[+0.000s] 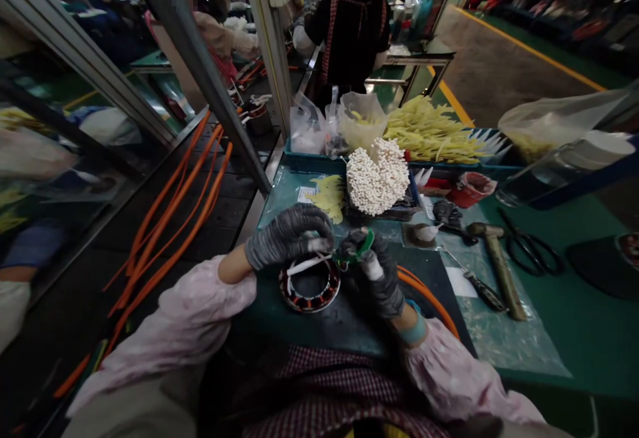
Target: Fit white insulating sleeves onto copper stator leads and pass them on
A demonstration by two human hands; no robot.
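Note:
In the head view, my right hand (377,278), in a dark grey glove with white tape on a finger, pinches a small green circuit board (367,243). My left hand (294,235), gloved in grey, curls over from the other side with fingertips together near the board; what they hold is hidden. Just below the left fingers, a white sleeved wire (305,265) runs from the ring-shaped motor stator (310,301) toward the board. The stator lies on the dark mat, with orange-brown windings around its ring, under and between both hands.
A black box of white-tipped pieces (377,182) stands ahead, with yellow sleeves (429,132) behind it. On the right lie a hammer (499,265), a screwdriver (482,285) and black scissors (532,248). Orange cables (174,205) run left, beside a metal post (204,65). Co-workers stand beyond.

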